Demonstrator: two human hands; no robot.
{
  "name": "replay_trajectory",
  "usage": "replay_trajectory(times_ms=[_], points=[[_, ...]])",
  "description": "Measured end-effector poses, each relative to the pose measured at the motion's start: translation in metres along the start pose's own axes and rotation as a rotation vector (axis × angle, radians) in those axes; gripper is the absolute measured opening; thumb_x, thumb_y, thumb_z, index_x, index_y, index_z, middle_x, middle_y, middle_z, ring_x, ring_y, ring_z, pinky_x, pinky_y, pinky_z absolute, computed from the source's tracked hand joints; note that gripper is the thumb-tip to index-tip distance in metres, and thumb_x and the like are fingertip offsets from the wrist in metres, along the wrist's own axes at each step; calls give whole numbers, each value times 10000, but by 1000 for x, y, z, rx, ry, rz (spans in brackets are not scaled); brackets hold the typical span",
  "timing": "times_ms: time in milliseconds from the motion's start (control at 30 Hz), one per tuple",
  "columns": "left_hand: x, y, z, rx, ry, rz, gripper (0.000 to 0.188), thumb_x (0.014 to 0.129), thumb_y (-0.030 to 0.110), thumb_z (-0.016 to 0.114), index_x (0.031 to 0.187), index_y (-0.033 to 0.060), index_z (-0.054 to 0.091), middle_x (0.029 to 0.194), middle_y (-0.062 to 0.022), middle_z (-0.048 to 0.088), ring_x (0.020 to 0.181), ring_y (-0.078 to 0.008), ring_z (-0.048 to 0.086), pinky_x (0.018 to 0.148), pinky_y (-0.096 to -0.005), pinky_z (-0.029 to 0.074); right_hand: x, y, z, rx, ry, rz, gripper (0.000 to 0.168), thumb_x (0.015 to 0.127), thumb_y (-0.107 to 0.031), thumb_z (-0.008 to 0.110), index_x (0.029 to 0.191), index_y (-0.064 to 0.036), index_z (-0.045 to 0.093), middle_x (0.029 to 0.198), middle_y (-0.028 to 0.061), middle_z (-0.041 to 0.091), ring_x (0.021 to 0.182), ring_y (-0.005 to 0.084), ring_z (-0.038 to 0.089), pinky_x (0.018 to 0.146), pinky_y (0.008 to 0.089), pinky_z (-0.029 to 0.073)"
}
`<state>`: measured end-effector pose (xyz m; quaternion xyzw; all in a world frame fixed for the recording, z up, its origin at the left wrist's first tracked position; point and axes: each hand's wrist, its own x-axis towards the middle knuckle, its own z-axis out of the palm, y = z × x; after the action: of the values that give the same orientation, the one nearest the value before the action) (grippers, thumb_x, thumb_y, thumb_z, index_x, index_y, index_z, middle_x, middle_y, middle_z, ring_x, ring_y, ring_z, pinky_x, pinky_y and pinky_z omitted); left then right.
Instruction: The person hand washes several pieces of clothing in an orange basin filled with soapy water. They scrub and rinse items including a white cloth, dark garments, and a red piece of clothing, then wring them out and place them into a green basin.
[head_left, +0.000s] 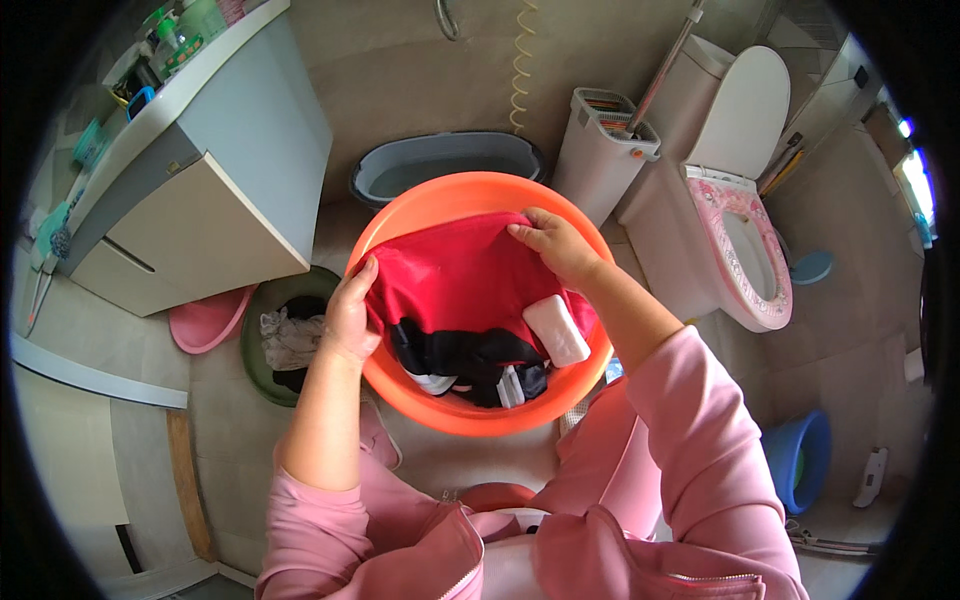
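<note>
A red cloth garment is spread between my two hands inside an orange plastic basin. My left hand pinches its left edge at the basin's left rim. Its far right corner is held between thumb and fingers of my right hand. A white bar of soap rests on the cloth near the right side of the basin. Below the red cloth lies black clothing with white parts, bunched together. The basin's bottom is mostly hidden by the fabric.
Behind the basin stands a grey tub holding water. A mop bucket and a toilet are at the right. On the left are a vanity cabinet, a pink basin and a green basin with clothes. A blue bucket sits lower right.
</note>
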<state>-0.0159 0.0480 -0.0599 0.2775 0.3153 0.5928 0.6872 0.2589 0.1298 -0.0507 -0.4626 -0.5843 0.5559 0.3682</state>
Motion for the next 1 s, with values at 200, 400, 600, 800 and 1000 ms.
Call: replay_trajectory(times_ms=[200,400,600,800,1000], points=[[23,-59,48,-277,199,-101,376,958,355,438,1159,60,557,1210,-113,580,1144,-248,537,1010,-406,402,-28,-4,45,-468,313,-404,204,819,-204,679,872,-43,566,770,156,596,721,264,617,651,361,492],[23,-138,26,-458,60,-138,463,960,391,322,1142,38,559,1114,-114,588,1094,-229,537,985,-353,400,-58,29,105,-608,274,-768,190,808,-185,624,867,-45,511,564,162,549,509,342,584,470,444,468],[33,-150,21,215,430,129,364,930,353,372,1035,60,560,1077,-127,593,1003,-216,561,937,-346,414,-47,30,125,-529,438,-494,195,816,-48,532,986,-17,442,617,230,560,569,414,589,493,488,460],[26,-110,100,-246,540,-174,314,935,312,360,912,61,547,947,-91,592,934,-195,576,845,-340,453,-24,21,80,-552,604,-139,224,811,-25,502,1028,-46,452,715,257,583,682,445,601,575,494,478],[29,-119,63,-290,256,-138,316,938,288,358,985,54,566,970,-92,604,949,-200,583,863,-337,460,-36,30,101,-382,537,-233,186,839,-13,487,1019,-44,456,754,267,593,706,456,601,594,487,474]])
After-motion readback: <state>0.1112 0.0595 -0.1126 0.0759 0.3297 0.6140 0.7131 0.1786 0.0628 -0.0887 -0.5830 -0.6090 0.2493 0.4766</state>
